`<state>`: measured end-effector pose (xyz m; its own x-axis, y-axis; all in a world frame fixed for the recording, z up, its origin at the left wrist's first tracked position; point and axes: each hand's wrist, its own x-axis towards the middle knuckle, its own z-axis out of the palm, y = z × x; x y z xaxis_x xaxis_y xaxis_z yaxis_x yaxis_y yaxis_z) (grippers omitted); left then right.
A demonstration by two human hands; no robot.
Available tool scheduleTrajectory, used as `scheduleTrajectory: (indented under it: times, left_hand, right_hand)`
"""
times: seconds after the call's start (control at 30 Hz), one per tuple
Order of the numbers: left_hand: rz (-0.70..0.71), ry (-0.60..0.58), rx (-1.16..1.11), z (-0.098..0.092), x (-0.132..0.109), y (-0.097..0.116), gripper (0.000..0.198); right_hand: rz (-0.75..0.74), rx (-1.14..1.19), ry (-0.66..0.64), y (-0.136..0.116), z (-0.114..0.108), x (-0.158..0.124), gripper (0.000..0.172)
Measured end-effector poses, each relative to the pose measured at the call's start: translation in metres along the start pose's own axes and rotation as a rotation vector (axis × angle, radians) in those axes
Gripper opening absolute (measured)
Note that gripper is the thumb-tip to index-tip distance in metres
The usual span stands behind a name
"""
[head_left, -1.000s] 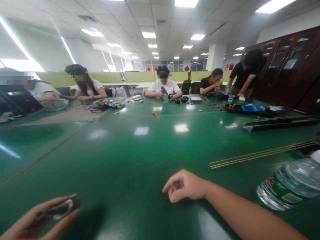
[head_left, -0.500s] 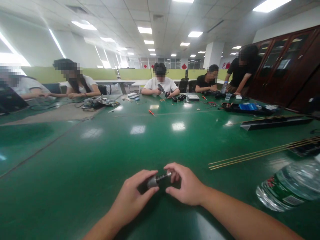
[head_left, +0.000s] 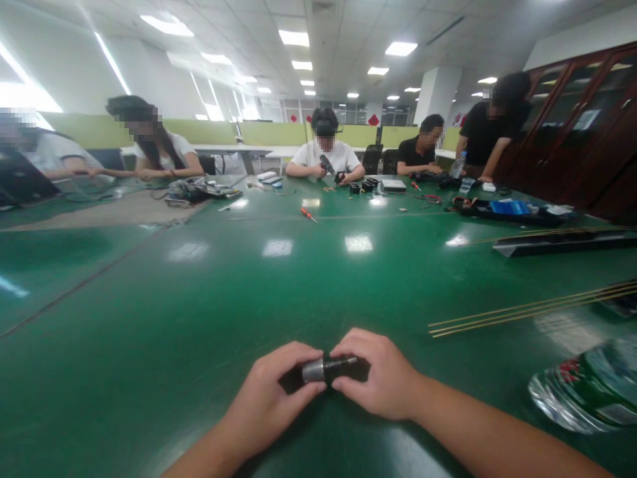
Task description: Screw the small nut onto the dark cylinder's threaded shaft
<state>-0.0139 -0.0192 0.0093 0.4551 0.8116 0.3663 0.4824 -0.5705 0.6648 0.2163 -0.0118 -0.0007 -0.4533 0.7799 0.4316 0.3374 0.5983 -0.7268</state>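
Over the glossy green surface [head_left: 209, 299], here's the left hand [head_left: 266, 388], clamped on one metal part [head_left: 313, 372]: a smooth grey cylinder, then a dark, ridged, narrower shaft [head_left: 341, 366], pointing right between the two hands. The right hand [head_left: 381, 378] curls about that shaft; whether it's gripping, can't tell! Further right, three slender brass-coloured rods [head_left: 497, 320], and one clear plastic bottle [head_left: 592, 388], green-labelled.

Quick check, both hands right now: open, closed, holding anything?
Left hand: closed, holding the metal cylinder.
Right hand: curled about the dark shaft; whether closed on it cannot be told.
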Motion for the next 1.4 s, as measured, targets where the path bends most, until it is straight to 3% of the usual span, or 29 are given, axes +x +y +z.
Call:
scheduleTrajectory:
  times: [0.73,1.4]
  left_hand:
    - [0.081,0.002,0.014,0.0013,-0.0011,0.006,0.026]
    - [0.112,0.004,0.085,-0.0005,-0.0049,0.0067,0.026]
  right_hand:
    - [-0.031,-0.031,-0.043,0.0004,-0.001,-0.0008,0.011]
    - [-0.045,-0.03,-0.025,0.0028,0.0002,-0.0001,0.009]
